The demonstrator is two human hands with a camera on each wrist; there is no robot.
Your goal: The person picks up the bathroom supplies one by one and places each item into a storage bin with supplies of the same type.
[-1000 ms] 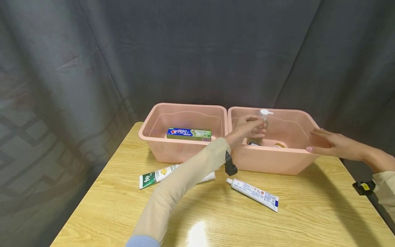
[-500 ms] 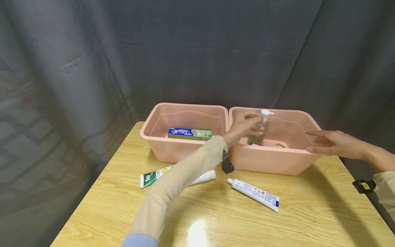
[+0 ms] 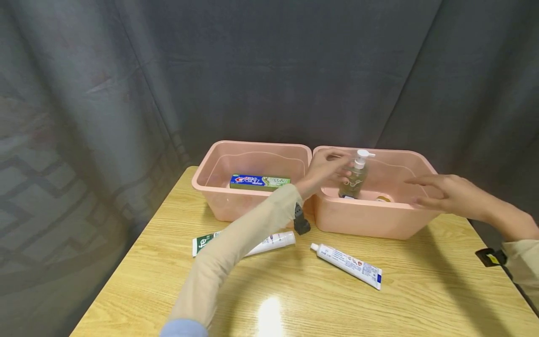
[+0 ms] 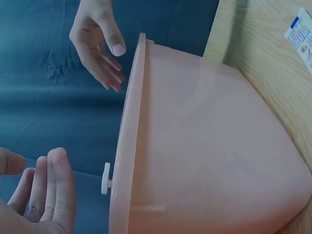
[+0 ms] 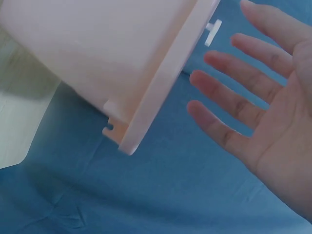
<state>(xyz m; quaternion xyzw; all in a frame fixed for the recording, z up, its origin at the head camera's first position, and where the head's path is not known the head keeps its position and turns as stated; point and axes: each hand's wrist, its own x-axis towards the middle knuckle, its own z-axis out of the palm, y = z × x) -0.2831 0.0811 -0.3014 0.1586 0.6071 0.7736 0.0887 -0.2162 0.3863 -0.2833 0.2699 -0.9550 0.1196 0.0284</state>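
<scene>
A clear pump bottle (image 3: 353,183) with a white pump head stands in the right pink bin (image 3: 379,211). My left hand (image 3: 323,169) is just left of the bottle, above that bin's left end; its fingers (image 4: 62,195) are loosely bent and hold nothing. Over the bin's right end hovers my right hand (image 3: 455,195), whose fingers (image 5: 229,95) are spread with nothing in them. A small round yellowish item (image 3: 382,199) lies on the bin floor, mostly hidden by the front wall. The bottle's base is partly hidden too.
The left pink bin (image 3: 236,199) holds a blue and green Crest toothpaste box (image 3: 259,182). On the wooden table (image 3: 337,309) lie a white toothpaste tube (image 3: 348,265), another white tube (image 3: 275,241) and a green-ended tube (image 3: 203,242), partly behind my left sleeve. A grey curtain (image 3: 269,70) hangs behind.
My left hand has come off the pump bottle and moved left, leaving it standing in the bin. My right hand has lifted from the right bin's rim and shifted slightly left.
</scene>
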